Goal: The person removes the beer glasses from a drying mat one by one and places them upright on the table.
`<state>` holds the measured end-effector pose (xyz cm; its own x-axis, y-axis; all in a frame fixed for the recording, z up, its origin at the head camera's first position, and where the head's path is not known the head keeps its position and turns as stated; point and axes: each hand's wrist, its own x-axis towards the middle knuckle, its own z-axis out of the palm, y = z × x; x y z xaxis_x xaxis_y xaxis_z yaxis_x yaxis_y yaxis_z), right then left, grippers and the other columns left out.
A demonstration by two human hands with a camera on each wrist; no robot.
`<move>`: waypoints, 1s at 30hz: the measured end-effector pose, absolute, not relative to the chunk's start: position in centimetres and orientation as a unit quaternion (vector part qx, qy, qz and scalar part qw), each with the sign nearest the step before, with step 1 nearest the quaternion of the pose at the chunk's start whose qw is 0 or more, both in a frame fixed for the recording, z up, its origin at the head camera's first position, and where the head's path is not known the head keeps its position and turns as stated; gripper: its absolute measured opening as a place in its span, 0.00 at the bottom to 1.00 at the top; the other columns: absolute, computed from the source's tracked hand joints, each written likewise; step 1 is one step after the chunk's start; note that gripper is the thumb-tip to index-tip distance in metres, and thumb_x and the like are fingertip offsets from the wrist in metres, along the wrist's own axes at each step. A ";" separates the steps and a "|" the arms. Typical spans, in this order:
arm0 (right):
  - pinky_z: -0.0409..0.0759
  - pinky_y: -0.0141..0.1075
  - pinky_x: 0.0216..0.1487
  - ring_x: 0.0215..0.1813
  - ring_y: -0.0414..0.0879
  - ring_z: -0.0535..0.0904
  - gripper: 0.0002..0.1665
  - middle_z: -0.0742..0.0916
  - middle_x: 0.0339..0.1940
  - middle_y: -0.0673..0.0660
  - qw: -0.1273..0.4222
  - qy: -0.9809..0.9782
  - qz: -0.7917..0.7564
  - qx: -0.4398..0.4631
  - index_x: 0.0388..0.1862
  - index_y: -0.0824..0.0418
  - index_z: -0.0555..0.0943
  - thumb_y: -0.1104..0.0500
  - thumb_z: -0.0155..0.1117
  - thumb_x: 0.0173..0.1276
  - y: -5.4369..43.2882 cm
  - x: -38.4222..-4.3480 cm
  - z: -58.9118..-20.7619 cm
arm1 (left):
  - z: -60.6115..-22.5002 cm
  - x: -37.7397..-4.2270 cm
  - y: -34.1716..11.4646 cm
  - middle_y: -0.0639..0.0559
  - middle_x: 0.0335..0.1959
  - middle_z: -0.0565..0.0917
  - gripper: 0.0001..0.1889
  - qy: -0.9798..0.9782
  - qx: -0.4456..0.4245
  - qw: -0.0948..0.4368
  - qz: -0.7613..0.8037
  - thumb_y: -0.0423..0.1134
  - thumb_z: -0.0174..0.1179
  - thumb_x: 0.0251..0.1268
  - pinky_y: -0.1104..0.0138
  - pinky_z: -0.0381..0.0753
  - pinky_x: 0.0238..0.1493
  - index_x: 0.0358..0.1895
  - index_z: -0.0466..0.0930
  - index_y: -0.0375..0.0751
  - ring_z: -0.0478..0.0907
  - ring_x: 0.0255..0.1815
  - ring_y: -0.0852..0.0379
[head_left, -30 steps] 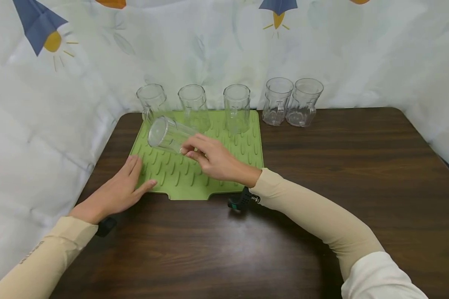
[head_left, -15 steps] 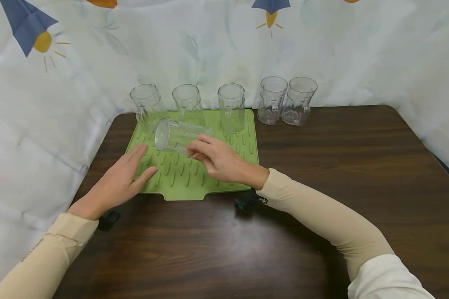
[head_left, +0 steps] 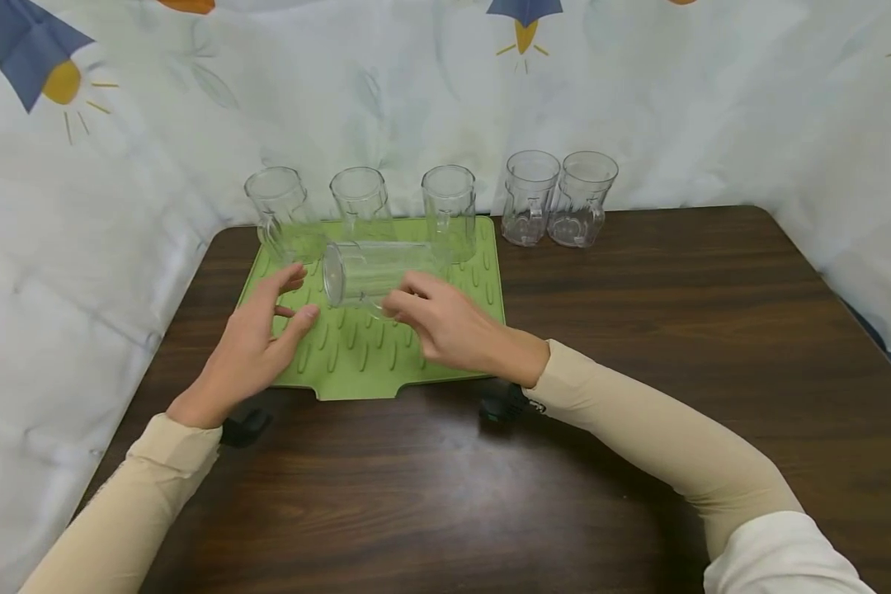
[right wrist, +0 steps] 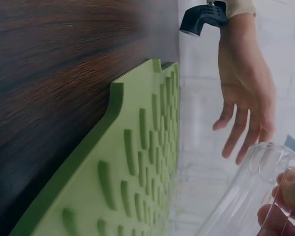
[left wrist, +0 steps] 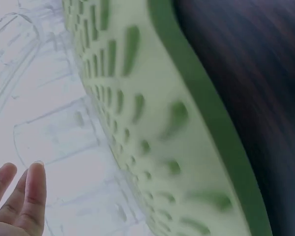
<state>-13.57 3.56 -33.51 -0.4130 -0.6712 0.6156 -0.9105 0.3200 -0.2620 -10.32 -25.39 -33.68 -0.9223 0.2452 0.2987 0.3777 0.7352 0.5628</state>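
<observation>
While the right hand (head_left: 453,323) grasps a clear mug (head_left: 374,268) by its handle, fingers curled and thumb pressed against them, the left hand (head_left: 256,338) reaches over the left edge of the green mat (head_left: 356,386) with loosely bent fingers that hold nothing. The smooth, cylindrical mug is tipped on its side above the mat, its round left end near the left fingertips but apart from them. Raised, elongated ridges cover the matte mat, and a flat tab juts from its near edge. Three upright mugs (head_left: 361,202) stand along its far edge; two more mugs (head_left: 530,202) stand side by side on the dark, wood-grained table (head_left: 638,330), just beyond the mat's far right corner. Behind the table's far edge hangs a creased white sheet (head_left: 304,91) printed with blue and yellow shapes.
</observation>
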 end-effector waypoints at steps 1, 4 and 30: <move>0.75 0.33 0.40 0.37 0.45 0.75 0.12 0.82 0.36 0.55 0.209 -0.786 0.292 0.504 0.45 0.61 0.85 0.72 0.56 0.75 3.7 -13.5 -33.6 | -33.8 -10.5 -25.1 0.39 0.77 0.70 0.32 -0.921 -0.171 0.109 -0.333 0.45 0.53 0.82 0.70 0.82 0.50 0.83 0.56 0.48 0.74 0.71 0.38; 0.73 0.34 0.40 0.35 0.45 0.72 0.11 0.81 0.34 0.54 0.228 -0.785 0.277 0.504 0.44 0.61 0.84 0.72 0.57 0.74 4.1 -13.5 -33.8 | -34.0 -10.8 -24.3 0.39 0.76 0.71 0.31 -0.906 -0.174 0.120 -0.366 0.44 0.54 0.82 0.82 0.73 0.53 0.82 0.58 0.46 0.73 0.74 0.39; 0.73 0.37 0.40 0.37 0.49 0.73 0.23 0.83 0.37 0.54 0.309 -0.788 0.148 0.511 0.44 0.59 0.84 0.80 0.51 0.62 7.5 -13.1 -34.5 | -35.3 -12.0 -19.0 0.40 0.79 0.64 0.30 -0.845 -0.174 0.061 -0.501 0.46 0.48 0.84 0.41 0.73 0.71 0.82 0.54 0.45 0.67 0.79 0.39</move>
